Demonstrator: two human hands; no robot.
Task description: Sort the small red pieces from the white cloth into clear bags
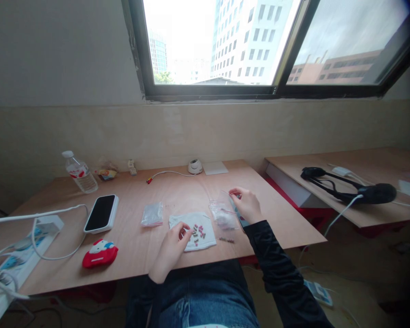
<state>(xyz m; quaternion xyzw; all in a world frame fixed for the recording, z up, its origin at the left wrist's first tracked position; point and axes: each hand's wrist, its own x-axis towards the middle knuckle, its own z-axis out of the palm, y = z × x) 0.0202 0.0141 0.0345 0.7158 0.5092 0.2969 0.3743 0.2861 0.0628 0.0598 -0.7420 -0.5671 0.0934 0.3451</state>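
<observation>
Nearest, the left hand [171,248] bends over the left side of a square, white, cloth-like sheet [209,222] on the light-brown wooden counter [133,255]; its thumb and fingers curl close together, and whether they pinch anything cannot be told. Small pink and metallic pieces [200,230] lie loose on the sheet, so a brush of that hand or a tug on the cloth could scatter them. The right hand [246,204], farther off, is curled at the top of crinkled, clear plastic bags [223,217]; its grip is too small to read. A careless pull might spill any contents, which glare blurs. A dark, flat object [241,219] is partly hidden beneath that hand.
</observation>
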